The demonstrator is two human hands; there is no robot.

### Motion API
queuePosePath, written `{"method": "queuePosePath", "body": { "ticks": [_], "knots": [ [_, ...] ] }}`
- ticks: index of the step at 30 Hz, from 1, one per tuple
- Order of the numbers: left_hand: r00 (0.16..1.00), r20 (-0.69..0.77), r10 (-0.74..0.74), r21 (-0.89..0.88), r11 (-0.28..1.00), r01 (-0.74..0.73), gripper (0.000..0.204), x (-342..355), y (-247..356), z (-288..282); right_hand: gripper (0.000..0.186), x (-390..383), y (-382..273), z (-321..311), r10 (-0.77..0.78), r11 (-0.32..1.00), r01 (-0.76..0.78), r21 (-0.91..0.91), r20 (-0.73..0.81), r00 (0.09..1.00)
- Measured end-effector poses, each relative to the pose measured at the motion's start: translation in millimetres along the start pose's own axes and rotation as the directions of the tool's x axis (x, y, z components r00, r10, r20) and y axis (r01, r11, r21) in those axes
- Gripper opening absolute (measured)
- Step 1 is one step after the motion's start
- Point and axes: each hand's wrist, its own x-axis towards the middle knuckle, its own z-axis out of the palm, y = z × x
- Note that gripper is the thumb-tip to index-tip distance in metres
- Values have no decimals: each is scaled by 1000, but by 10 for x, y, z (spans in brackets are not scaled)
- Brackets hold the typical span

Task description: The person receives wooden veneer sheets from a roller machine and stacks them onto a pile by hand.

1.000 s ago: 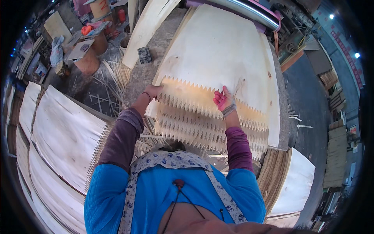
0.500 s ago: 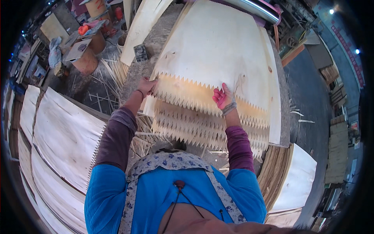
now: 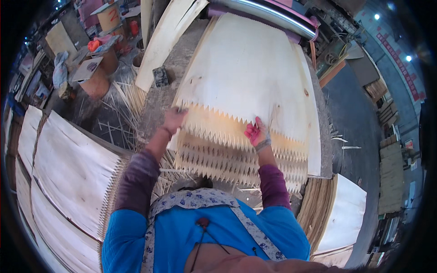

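In the head view, a large pale veneer sheet (image 3: 255, 73) lies flat on a grey table (image 3: 164, 104). Its long axis runs away from the person toward a metal roller (image 3: 268, 13) at the far end of the table. The near edge of the sheet is cut into a row of pointed teeth that face the person. Beneath it lie more toothed veneer layers (image 3: 227, 159), their saw-edged ends stepped out nearer the person and pointing the same way.

The left hand (image 3: 174, 119) sits at the near left corner of the top sheet, its fingers curled over the toothed edge; the grip looks closed on the sheet, though the fingertips are hidden under the wood. The right hand (image 3: 256, 133), with pink showing on it, rests on the same toothed edge further right, fingers bent down onto the sheet; whether it pinches the sheet or only presses on it cannot be told.

To the person's left, stacked veneer sheets (image 3: 68, 173) with toothed edges lie in a pile. Thin wood strips (image 3: 127, 109) are scattered on the floor beside the table. Further off stand round drums (image 3: 98, 79). At lower right another veneer stack (image 3: 341, 218) shows.
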Motion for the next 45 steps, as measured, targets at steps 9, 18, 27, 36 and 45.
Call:
{"method": "queuePosePath", "body": {
  "ticks": [9, 18, 27, 36, 45],
  "knots": [
    [978, 44, -204, -189, 960, 209, 31, -282, -543, 197, 31, -140, 212, -194, -57, 995, 60, -81, 35, 998],
    [977, -100, -190, -164, 971, 172, 32, -282, -516, 218, 48, -94, 253, -228, -40, 992, 41, -119, 11, 999],
    [980, -129, -151, -147, 980, 132, 33, -248, -590, 212, 42, -35, 262, -222, 12, 995, -5, -103, 59, 998],
    [984, -103, -144, -83, 987, 136, 36, -410, -394, 205, 39, -108, 247, -215, -13, 993, 24, -113, 91, 996],
    [987, -88, -135, -82, 988, 128, 36, -373, -491, 212, 39, -106, 261, -232, -25, 994, 36, -104, 99, 995]
  ]
}}
